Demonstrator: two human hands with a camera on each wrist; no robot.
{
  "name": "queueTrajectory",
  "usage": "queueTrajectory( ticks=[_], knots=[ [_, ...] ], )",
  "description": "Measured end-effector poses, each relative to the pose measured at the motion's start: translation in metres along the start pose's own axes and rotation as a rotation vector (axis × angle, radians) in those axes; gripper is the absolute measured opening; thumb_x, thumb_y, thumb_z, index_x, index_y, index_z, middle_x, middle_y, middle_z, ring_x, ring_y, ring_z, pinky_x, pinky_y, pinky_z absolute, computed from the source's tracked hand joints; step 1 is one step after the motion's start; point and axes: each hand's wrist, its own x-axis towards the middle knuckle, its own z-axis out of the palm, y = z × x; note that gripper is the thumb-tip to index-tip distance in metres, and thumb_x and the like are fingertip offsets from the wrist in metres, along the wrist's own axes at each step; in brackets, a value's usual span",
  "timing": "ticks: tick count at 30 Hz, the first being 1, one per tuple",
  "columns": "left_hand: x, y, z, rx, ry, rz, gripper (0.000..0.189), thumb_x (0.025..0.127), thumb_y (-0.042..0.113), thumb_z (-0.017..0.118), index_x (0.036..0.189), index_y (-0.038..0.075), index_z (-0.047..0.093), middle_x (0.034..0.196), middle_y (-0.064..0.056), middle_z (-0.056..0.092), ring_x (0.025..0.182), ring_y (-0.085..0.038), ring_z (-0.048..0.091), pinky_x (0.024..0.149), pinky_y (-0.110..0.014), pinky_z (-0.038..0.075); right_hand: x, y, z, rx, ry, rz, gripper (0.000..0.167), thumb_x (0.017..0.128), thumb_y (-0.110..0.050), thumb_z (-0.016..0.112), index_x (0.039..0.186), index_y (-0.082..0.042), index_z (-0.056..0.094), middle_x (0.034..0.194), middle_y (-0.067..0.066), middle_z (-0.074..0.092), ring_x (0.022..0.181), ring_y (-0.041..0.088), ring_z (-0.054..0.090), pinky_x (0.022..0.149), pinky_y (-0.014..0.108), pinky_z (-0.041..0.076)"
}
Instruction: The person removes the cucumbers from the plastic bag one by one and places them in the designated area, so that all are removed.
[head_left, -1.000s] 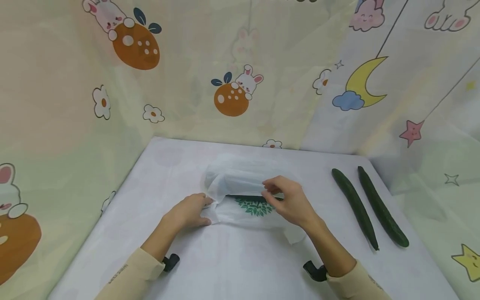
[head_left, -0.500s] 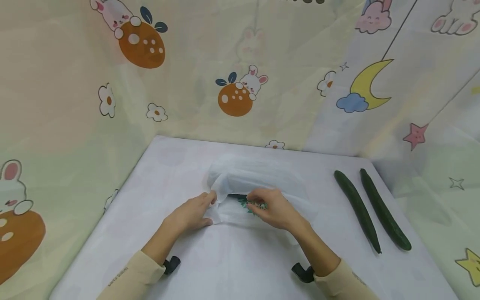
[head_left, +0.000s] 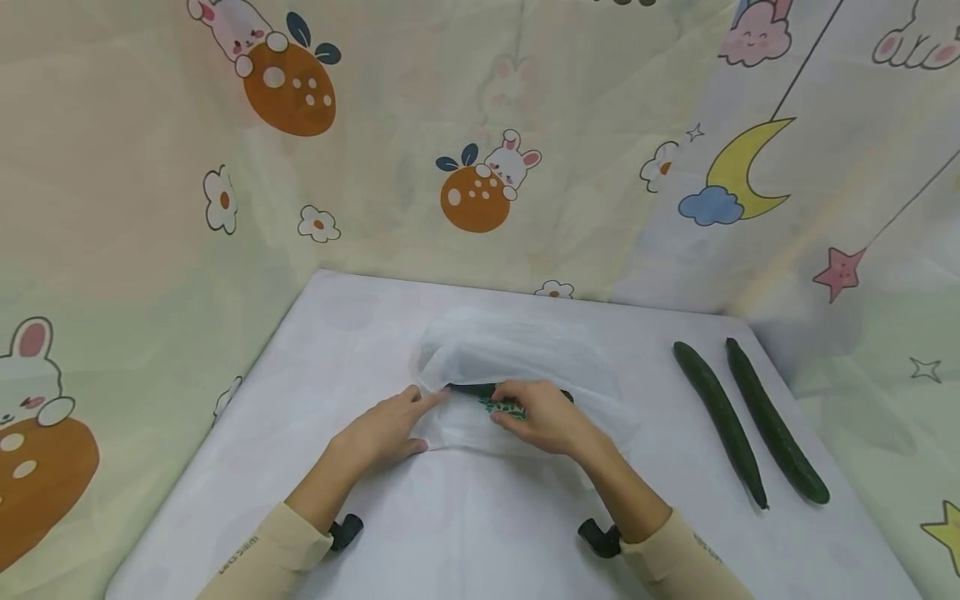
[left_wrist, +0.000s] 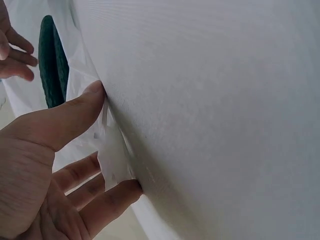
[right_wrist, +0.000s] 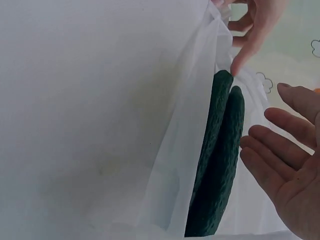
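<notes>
A thin white plastic bag [head_left: 517,346] with a green leaf print lies mid-table, its mouth towards me. Two dark green cucumbers [right_wrist: 222,160] lie side by side in that mouth in the right wrist view, partly covered by the film. My left hand [head_left: 386,425] rests at the bag's left corner, thumb and fingers spread apart. Its index finger [right_wrist: 245,55] reaches to the cucumbers' end. In front of the cucumbers is my right hand [head_left: 543,412], its fingers [right_wrist: 277,145] loosely extended and holding nothing in the right wrist view.
To the right of the bag, two more cucumbers [head_left: 720,421] lie nearly parallel on the white-covered table [head_left: 465,533]. A printed cloth backdrop [head_left: 375,167] rises behind the table and along its sides. Each wrist carries a small black camera [head_left: 345,532].
My right hand has moved left along the cucumbers. My left index finger has stretched out to the right, over the bag's mouth. The bag's upper film lies more spread out.
</notes>
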Motion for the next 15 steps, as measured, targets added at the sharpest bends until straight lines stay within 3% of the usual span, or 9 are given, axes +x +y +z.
queueTrajectory(
  ticks=[7, 15],
  knots=[
    [0.0, -0.001, 0.001, 0.017, 0.015, 0.0, 0.089, 0.089, 0.026, 0.083, 0.162, 0.025, 0.032, 0.128, -0.007, 0.055, 0.107, -0.023, 0.063, 0.094, -0.042, 0.053, 0.001, 0.005, -0.012, 0.009, 0.037, 0.042, 0.037, 0.096, -0.022, 0.074, 0.128, -0.005, 0.069, 0.13, 0.007, 0.07, 0.128, 0.027, 0.062, 0.108, 0.046, 0.049],
    [0.002, -0.002, 0.002, 0.015, 0.033, 0.0, 0.091, 0.087, 0.027, 0.084, 0.162, 0.023, 0.033, 0.133, -0.008, 0.055, 0.114, -0.026, 0.063, 0.098, -0.044, 0.052, 0.002, 0.015, -0.019, 0.012, 0.026, 0.08, 0.042, 0.098, -0.026, 0.072, 0.135, -0.006, 0.065, 0.137, 0.007, 0.066, 0.134, 0.029, 0.058, 0.111, 0.049, 0.046]
  ],
)
